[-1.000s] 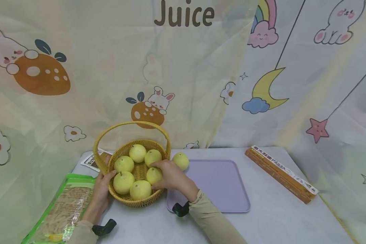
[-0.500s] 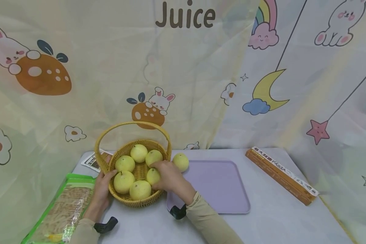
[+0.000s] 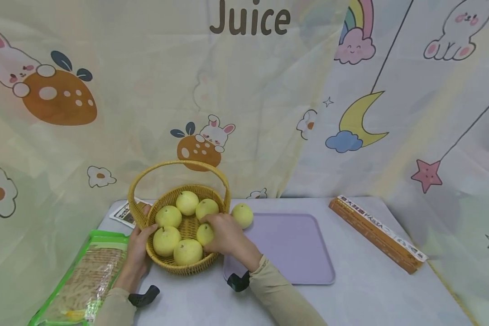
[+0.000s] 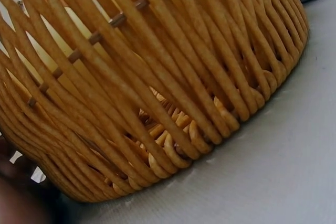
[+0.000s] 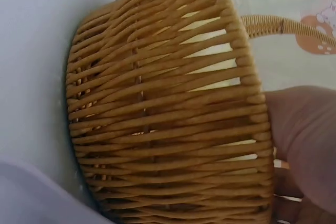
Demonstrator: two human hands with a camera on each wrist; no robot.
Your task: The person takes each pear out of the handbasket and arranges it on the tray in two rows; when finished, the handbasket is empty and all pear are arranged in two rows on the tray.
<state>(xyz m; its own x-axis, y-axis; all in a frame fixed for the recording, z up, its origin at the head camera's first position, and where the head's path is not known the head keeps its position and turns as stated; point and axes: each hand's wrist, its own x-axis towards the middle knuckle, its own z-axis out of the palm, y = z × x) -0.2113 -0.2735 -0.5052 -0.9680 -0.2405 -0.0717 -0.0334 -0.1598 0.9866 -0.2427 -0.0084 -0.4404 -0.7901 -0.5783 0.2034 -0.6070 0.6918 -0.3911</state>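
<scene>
Your right hand (image 3: 227, 234) has its fingers curled round a pear (image 3: 204, 234) (partly hidden by them) inside the wicker basket (image 3: 183, 270) on the bench (image 3: 375, 299); your left hand (image 3: 137, 248) grips the rim, its fingers mostly obscured. The brown box (image 3: 376, 234) reads "PASTA", the backdrop (image 3: 265, 81) "Juice".

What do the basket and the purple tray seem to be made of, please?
Basket: apparently rattan-like wicker with a slight sheen; both wrist views show interlaced round strands, though plastic imitation is possible.
Purple tray: probably smooth, matte plastic, judging by its even colour and rounded corners.
</scene>
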